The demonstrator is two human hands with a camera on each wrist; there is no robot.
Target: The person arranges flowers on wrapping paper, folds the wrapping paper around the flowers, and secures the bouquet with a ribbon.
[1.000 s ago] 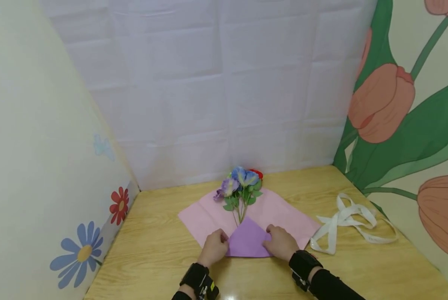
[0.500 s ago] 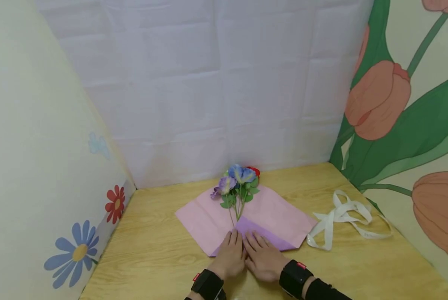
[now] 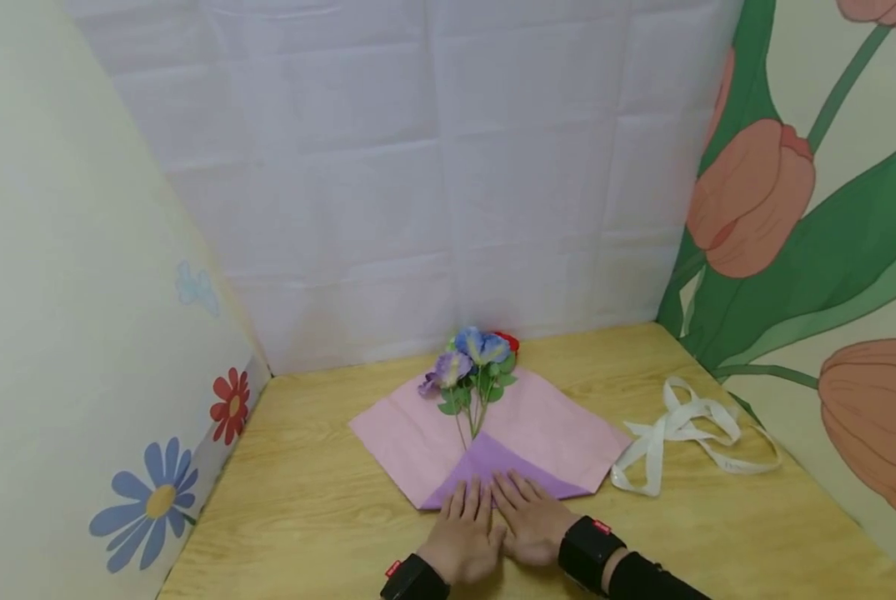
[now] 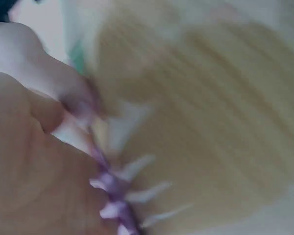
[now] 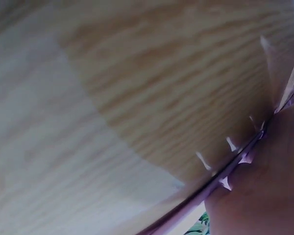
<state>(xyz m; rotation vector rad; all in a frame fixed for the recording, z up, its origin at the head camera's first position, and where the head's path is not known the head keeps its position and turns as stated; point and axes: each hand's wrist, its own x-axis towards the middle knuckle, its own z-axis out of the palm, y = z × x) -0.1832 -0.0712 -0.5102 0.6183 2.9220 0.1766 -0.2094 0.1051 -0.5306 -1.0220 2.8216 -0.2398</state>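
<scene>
A pink sheet of wrapping paper [image 3: 553,417] lies on the table, its near part folded up to show a purple flap [image 3: 485,458]. On the paper rests a small bunch of flowers [image 3: 478,350] in blue, purple and red, the lower stem ends hidden under the flap. My left hand [image 3: 463,533] and right hand [image 3: 533,521] lie side by side, fingers straight, pressing the flap near its folded edge. Both wrist views show the purple folded edge [image 4: 118,198] running along the hands, with the right palm [image 5: 255,196] close against it.
A loose white ribbon [image 3: 676,429] lies in loops to the right of the paper. The wooden table [image 3: 290,475] meets a white cloth backdrop [image 3: 417,208] behind, with painted walls on both sides.
Both hands have come from the flap's two sides to its middle, fingers now straight. They then slid slightly back toward the folded edge. The flap's folded edge looks wider and flatter.
</scene>
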